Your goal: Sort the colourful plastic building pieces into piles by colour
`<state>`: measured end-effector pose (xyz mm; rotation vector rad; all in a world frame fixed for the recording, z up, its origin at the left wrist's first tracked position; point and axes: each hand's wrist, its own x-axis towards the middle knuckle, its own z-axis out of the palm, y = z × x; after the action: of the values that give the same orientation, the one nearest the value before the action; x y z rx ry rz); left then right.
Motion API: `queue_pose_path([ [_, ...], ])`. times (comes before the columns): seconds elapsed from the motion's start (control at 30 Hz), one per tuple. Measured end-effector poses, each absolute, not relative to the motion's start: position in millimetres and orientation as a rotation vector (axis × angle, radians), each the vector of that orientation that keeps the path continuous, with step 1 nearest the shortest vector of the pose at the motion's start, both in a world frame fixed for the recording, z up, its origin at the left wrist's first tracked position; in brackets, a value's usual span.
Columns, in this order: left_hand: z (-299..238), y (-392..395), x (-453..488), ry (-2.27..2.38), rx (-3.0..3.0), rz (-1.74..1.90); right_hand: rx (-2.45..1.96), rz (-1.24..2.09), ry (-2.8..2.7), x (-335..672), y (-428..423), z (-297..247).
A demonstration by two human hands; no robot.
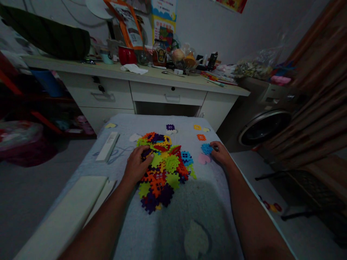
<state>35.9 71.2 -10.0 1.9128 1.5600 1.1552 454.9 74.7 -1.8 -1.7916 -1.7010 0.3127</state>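
Observation:
A heap of interlocking plastic building pieces (171,164) in green, red, orange, purple, yellow and blue lies on the cloth-covered table. My left hand (137,164) rests against the heap's left side, thumb and index finger apart, with dark purple pieces between them. Its other fingertips are partly hidden. To the right of the heap, my right hand (221,154) has its fingers closed at the edge of a blue building piece (206,148), low over the cloth. Beyond it lie an orange piece (201,137), a yellow piece (197,127) and a purple piece (170,127), each apart from the heap.
The tablecloth (189,209) has printed heart shapes. A white narrow box (107,147) lies at the left, with a larger white panel (73,202) nearer me. Behind stands a cluttered desk (151,77); a washing machine (260,115) is at the right.

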Motion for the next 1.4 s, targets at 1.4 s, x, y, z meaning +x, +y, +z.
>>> queue_pose_path([
  [1.4, -6, 69, 37, 1.56, 1.894, 1.156, -1.425, 0.5, -2.272, 348, 64, 24],
])
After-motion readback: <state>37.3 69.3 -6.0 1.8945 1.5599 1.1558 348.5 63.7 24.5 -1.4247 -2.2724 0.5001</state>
